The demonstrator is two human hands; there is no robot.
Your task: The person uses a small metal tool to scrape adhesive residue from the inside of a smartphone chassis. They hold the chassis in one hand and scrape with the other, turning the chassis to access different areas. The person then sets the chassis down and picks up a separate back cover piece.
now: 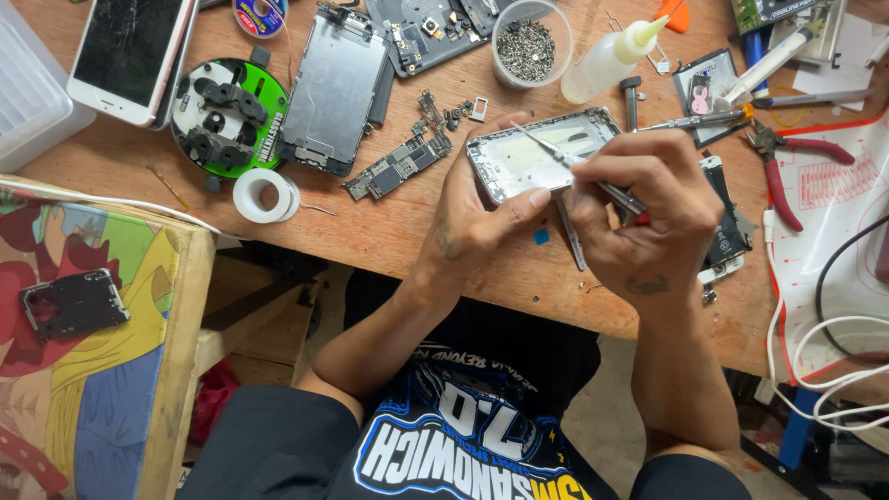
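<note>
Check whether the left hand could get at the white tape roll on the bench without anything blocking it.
Probably yes: the white tape roll lies in the open, with bare wood between. But the left hand is steadying the silver phone frame and would have to let go.

A phone-repair workbench, this — wooden bench top (389, 231) strewn with a cracked smartphone (130, 56), loose circuit boards (398, 167), a cup of tiny screws (531, 42), red-handled pliers (787, 176) and a solder-wick reel (261, 16) — workshop clutter everywhere.

A bare, matt metal phone housing (542, 153) is seen on the scuffed wooden tabletop (389, 231); beside the housing, a translucent plastic cup (531, 42) is stood.
</note>
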